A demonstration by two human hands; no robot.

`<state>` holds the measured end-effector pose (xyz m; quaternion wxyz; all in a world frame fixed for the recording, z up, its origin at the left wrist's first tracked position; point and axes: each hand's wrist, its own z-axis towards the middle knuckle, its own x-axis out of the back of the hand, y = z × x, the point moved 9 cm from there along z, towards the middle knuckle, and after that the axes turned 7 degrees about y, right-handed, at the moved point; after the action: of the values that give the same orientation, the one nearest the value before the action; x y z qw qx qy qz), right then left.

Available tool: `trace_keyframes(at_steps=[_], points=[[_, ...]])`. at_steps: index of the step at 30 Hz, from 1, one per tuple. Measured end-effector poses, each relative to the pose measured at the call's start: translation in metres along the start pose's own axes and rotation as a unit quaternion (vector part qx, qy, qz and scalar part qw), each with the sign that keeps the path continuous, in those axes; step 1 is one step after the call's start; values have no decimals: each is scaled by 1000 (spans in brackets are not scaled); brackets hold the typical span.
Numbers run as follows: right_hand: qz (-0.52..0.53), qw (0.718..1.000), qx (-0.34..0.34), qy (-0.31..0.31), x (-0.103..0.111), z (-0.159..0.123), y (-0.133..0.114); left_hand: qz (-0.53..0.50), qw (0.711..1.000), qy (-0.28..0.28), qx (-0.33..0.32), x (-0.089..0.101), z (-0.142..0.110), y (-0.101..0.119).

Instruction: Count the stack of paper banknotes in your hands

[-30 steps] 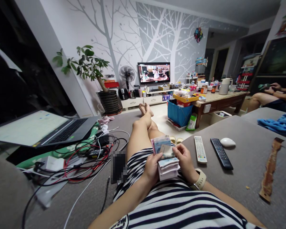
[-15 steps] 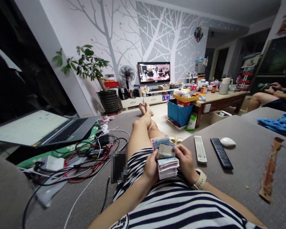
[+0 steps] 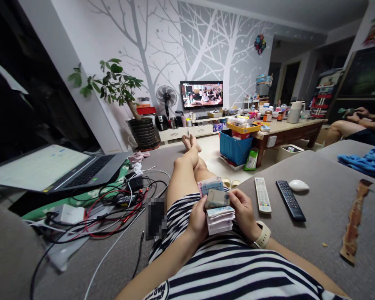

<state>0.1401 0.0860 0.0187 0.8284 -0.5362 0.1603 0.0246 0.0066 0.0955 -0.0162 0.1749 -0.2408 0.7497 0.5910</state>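
Observation:
I sit on a grey sofa with my legs stretched out and a striped garment over my lap. My left hand (image 3: 198,218) grips a folded stack of banknotes (image 3: 219,217) from the left side. My right hand (image 3: 244,210), with a pale watch on the wrist, pinches the top note (image 3: 217,198) at its right edge, lifted slightly off the stack. More notes (image 3: 210,185) fan out behind it, over my thigh.
Left: an open laptop (image 3: 54,166) and tangled cables (image 3: 112,208). Right: a white remote (image 3: 262,195), black remote (image 3: 290,200), mouse (image 3: 298,186), brown strip (image 3: 353,223), blue cloth (image 3: 364,162). Ahead: a cluttered coffee table (image 3: 287,127), blue bin (image 3: 236,149), TV (image 3: 201,95), plant (image 3: 118,89). Another person (image 3: 358,123) sits far right.
The top banknote has been drawn up and flattened between my two hands; since half a second ago the hands hardly move.

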Motion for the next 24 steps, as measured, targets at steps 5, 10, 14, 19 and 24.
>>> trace_keyframes(at_steps=[5, 10, 14, 19, 24], points=[[8, 1000, 16, -17, -3, -3, -5, -16, 1000, -20, 5, -4, -3, 0], [-5, 1000, 24, -11, -1, -3, -6, -21, 1000, -17, 8, -5, -6, 0], [-32, 999, 22, 39, 8, 3, -2, -4, 1000, -19, 7, -6, -8, 3], [-42, 998, 8, 53, 10, 7, 2, 7, 999, -37, 8, -7, -9, 2], [-47, 998, 2, 31, 7, 6, 4, 12, 999, -34, -4, -4, -4, 1]])
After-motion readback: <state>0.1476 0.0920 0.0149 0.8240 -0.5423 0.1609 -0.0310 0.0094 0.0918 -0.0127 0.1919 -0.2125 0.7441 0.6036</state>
